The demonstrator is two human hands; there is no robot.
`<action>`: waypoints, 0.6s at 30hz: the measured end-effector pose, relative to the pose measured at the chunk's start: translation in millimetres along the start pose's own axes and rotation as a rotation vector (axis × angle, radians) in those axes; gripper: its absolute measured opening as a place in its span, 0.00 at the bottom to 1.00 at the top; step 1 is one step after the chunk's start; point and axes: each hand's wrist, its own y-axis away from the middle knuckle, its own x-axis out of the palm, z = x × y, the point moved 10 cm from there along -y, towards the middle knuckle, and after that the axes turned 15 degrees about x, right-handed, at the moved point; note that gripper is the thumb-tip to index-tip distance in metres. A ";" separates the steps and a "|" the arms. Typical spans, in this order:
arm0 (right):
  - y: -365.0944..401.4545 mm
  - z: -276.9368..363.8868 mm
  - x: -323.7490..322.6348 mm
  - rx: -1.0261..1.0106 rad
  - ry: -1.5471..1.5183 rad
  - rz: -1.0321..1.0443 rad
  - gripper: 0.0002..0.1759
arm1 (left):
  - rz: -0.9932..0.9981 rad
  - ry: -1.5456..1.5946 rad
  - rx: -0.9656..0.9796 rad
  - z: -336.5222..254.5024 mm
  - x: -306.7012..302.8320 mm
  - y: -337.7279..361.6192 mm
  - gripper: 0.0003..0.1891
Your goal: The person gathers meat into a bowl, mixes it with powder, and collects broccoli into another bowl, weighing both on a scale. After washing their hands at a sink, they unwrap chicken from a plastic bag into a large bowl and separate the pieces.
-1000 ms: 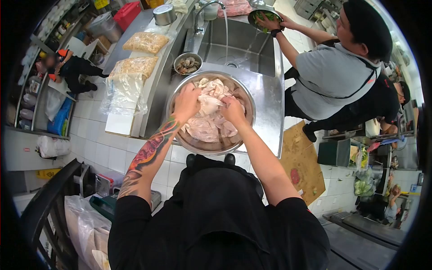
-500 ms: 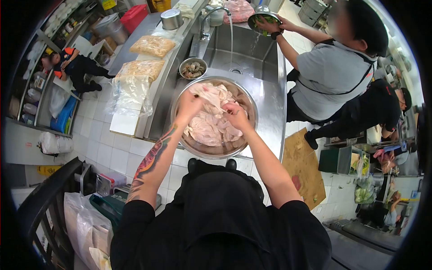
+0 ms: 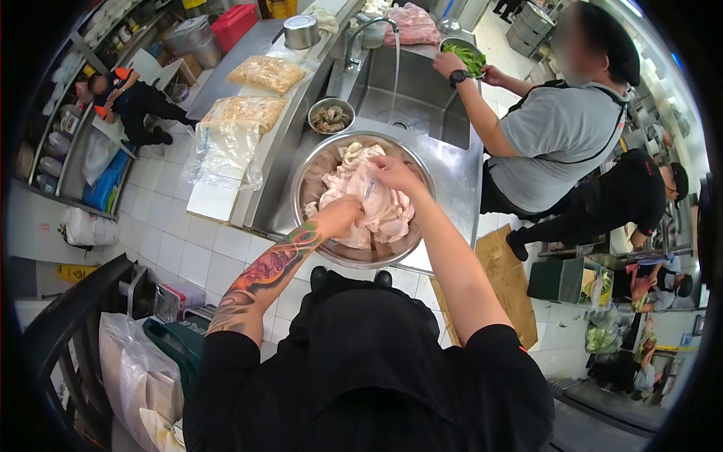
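Chicken piece [image 3: 369, 197] is lying on the pile in the steel bowl [image 3: 310, 169], long axis running 8 to 2 o'clock. We're gripping its 8 o'clock end with our left hand [image 3: 339, 217], fingers curled closed; our right hand [image 3: 392, 173] is pinching the 2 o'clock end.

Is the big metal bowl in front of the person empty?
No, the bowl holds pale raw meat, which the left hand and the right hand grip.

Pale pink raw chicken [image 3: 373, 203], silver steel bowl [image 3: 316, 169], red-green tattooed forearm [image 3: 267, 275]
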 end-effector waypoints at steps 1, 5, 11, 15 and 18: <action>-6.8 3.0 5.3 0.026 0.183 -0.104 0.26 | -0.001 -0.002 -0.005 1.0 0.1 2.1 0.10; -1.2 18.0 19.4 -0.065 0.258 -0.249 0.21 | -0.109 0.060 -0.055 18.0 9.3 19.1 0.05; 42.6 31.4 16.9 -0.145 -0.054 -0.158 0.17 | -0.326 0.403 -0.340 47.4 9.3 46.6 0.20; 67.8 42.1 -12.3 -0.234 -0.282 -0.279 0.13 | -0.542 0.375 -0.379 45.4 -14.7 49.1 0.19; 111.4 71.0 -35.1 -0.177 -0.465 -0.291 0.11 | -0.958 0.724 -0.385 46.0 -38.4 60.4 0.18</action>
